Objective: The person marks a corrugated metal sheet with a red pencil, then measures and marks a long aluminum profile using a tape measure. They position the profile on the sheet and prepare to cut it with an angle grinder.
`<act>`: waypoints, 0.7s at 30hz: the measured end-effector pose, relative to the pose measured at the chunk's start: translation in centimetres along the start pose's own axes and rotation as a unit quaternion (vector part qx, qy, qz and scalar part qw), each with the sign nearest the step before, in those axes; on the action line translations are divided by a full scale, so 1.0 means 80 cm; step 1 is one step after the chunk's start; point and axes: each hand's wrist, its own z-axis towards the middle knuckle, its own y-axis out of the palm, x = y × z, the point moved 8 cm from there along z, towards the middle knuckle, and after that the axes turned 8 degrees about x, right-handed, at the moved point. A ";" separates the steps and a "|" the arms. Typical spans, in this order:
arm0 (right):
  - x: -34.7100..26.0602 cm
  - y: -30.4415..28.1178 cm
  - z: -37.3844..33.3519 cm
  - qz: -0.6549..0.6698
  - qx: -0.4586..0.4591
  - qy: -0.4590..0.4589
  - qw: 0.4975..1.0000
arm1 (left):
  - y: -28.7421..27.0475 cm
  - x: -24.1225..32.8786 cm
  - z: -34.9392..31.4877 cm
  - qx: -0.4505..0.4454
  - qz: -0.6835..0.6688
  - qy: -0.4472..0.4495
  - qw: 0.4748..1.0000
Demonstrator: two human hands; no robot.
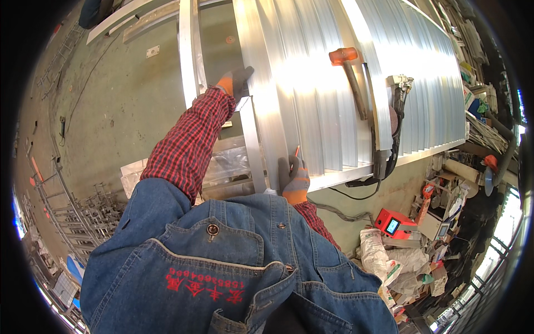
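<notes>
A large ribbed panel of shiny metal slats [303, 94] lies before me on a metal frame. My left hand [238, 82], in a grey and orange glove, is closed at the panel's left edge, its fingers curled against the outermost slat. Just below it is a short bright metal piece on the frame bar [251, 136]. Close to my body, my right hand [295, 181], gloved alike, is closed near the panel's near left corner. A thin reddish stick, looking like a pencil [297, 151], points up out of its fingers.
On the panel lie an orange-headed mallet [355, 83] and a black-cabled welding gun or similar tool [397, 106], beside a raised crossbar [381, 106]. A red machine with a screen [394, 225] stands right, near white sacks [384, 256]. Metal racks [83, 217] stand left.
</notes>
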 end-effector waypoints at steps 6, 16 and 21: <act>0.002 0.003 0.001 0.013 -0.021 0.042 0.999 | 0.003 0.004 -0.003 -0.008 -0.020 0.005 1.000; -0.017 -0.015 -0.004 0.022 -0.012 0.032 0.999 | 0.008 0.006 -0.012 -0.044 -0.053 0.016 0.997; -0.013 -0.007 -0.001 0.032 -0.018 0.044 0.998 | 0.008 0.005 -0.015 -0.057 -0.034 0.010 0.998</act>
